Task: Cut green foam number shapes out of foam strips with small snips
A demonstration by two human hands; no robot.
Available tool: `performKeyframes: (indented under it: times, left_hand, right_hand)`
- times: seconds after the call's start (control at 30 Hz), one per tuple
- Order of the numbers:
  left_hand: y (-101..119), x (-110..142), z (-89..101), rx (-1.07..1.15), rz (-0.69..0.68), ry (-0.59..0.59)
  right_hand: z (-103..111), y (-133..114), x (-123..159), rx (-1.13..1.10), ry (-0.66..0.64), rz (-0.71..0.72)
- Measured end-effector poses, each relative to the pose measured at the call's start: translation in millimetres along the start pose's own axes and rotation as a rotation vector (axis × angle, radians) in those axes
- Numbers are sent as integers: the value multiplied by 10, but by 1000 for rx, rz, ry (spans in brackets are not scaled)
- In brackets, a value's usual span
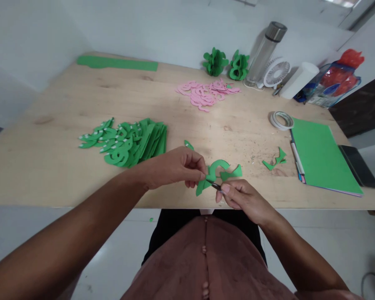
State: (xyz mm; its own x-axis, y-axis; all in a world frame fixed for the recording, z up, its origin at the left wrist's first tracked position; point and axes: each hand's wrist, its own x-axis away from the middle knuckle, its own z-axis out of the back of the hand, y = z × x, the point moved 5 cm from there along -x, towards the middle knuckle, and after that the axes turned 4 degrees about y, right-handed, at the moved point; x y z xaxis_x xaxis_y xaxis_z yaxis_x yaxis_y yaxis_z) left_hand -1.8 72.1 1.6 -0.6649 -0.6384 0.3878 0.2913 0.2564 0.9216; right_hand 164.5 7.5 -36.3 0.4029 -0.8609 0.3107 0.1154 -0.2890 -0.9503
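Observation:
My left hand [187, 166] is closed in a pinch on a green cut-out piece [211, 178] with a curved arm, held just above the table near its front edge. My right hand [242, 196] is closed around what look like small dark scissors [216, 186], their handles mostly hidden by the fingers. The thin tip touches the green piece close to my left fingertips. Beside my right hand a green offcut [233, 173] shows behind the fingers. A small green leaf-like shape [188, 145] lies just beyond my left hand.
A pile of green cut-outs [128, 141] lies left, pink cut-outs [206, 93] farther back. Two green paper ornaments [215, 62], a bottle [265, 54] and a small fan [277, 73] stand along the wall. Tape rolls [281, 120], green sheets [325, 156] and a phone [359, 166] sit right.

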Motion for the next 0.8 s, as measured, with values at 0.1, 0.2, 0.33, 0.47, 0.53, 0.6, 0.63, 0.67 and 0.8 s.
performKeyframes:
  times: [0.1,0.2,0.33,0.47,0.53,0.6,0.63,0.67,0.8]
  left_hand:
    - [8,1,5,-4,4,-1]
    - [13,1,6,-12,12,-4]
    - [9,6,6,-2,13,-3]
    - [-9,10,5,12,19,-3]
    - [-12,7,7,14,20,0]
    - [-9,3,8,12,17,-2]
    - [-6,1,8,11,15,-4]
    - [-4,0,8,8,13,-5]
    - [2,0,3,-6,3,-17]
  right_hand:
    - [-7,-5,7,8,0,-4]
    - [-11,-7,18,10,3,1]
    - [-12,1,25,14,10,0]
    - [-16,11,22,9,8,1]
    - [-20,12,22,7,8,2]
    - [-24,9,25,9,10,4]
    - [-25,6,28,11,11,4]
    - [-26,2,32,13,11,4]
    - [-25,-5,43,21,14,-2]
